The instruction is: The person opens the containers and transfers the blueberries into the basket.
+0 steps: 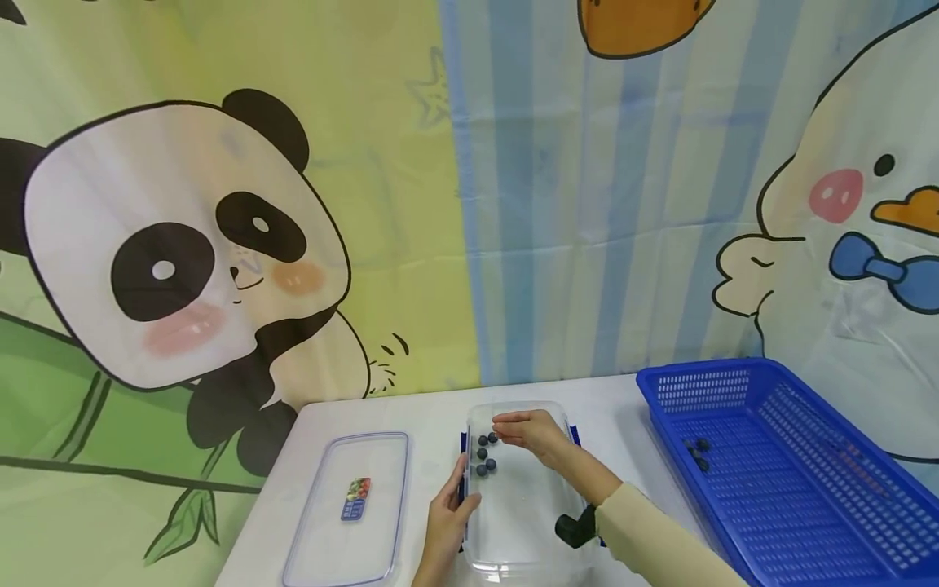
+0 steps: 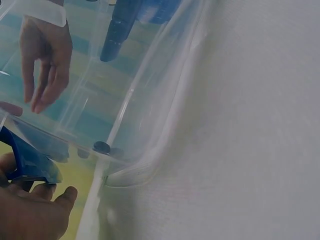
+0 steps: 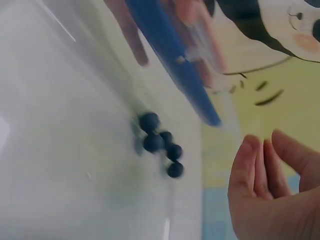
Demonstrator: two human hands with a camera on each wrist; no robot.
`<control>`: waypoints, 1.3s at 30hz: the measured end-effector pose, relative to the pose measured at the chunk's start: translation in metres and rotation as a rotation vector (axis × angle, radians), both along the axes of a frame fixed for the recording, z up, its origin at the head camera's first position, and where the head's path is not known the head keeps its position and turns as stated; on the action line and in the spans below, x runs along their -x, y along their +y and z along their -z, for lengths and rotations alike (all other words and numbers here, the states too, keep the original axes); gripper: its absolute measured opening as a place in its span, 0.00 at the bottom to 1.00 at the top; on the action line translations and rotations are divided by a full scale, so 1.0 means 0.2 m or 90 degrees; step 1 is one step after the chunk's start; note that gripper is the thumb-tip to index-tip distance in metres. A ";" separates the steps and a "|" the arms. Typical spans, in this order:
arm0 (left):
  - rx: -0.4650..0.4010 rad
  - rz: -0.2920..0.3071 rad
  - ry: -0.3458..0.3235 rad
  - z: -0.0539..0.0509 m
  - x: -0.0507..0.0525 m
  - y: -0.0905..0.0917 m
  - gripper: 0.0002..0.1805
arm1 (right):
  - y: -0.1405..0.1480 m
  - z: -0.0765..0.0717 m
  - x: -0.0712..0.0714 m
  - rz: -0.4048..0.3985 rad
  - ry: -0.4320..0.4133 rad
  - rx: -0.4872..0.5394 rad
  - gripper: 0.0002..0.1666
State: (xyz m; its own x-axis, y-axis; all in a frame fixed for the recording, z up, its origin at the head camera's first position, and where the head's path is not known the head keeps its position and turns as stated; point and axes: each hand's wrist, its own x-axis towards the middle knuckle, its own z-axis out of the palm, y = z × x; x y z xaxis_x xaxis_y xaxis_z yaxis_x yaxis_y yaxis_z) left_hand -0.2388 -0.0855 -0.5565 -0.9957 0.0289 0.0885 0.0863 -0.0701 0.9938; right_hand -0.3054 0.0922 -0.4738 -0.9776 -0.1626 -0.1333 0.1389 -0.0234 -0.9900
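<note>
A clear plastic box with blue side latches stands on the table. Several dark round balls lie along its left side; the right wrist view shows them clustered near the wall. The left hand holds the box's left side, its fingers around the blue latch in the left wrist view. Above the far part of the box is the right hand, palm down, fingers extended and near the balls. In the right wrist view the right hand has nothing visible between fingers and thumb.
A clear lid with a coloured label lies left of the box. To the right stands a blue perforated basket with several dark balls at its left side. Behind the table hangs a cartoon-printed curtain.
</note>
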 end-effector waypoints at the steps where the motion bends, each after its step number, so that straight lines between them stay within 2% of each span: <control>1: -0.004 0.004 0.000 0.00 0.00 0.00 0.34 | -0.03 0.03 0.00 0.021 -0.011 0.006 0.17; 5: -0.008 0.018 -0.001 0.00 -0.01 0.01 0.35 | -0.09 0.13 0.01 0.094 -0.050 -0.010 0.14; 9: -0.005 0.020 -0.006 0.00 0.00 0.01 0.35 | -0.10 0.20 0.02 0.132 -0.066 -0.050 0.12; 16: 0.006 0.017 0.016 -0.01 0.00 0.00 0.34 | -0.10 0.24 0.05 0.106 -0.004 -0.130 0.11; 24: 0.005 0.021 -0.003 -0.01 0.00 -0.01 0.35 | -0.10 0.30 0.06 0.089 -0.046 -0.233 0.10; 28: -0.008 0.026 0.002 0.00 0.00 -0.01 0.35 | -0.11 0.31 0.05 0.065 -0.036 -0.260 0.11; 32: -0.019 0.028 0.005 0.00 0.00 -0.01 0.35 | -0.11 0.31 0.04 0.042 0.007 -0.264 0.12; 39: -0.008 0.016 -0.004 0.01 0.00 -0.01 0.35 | -0.11 0.34 0.05 0.022 0.033 -0.304 0.08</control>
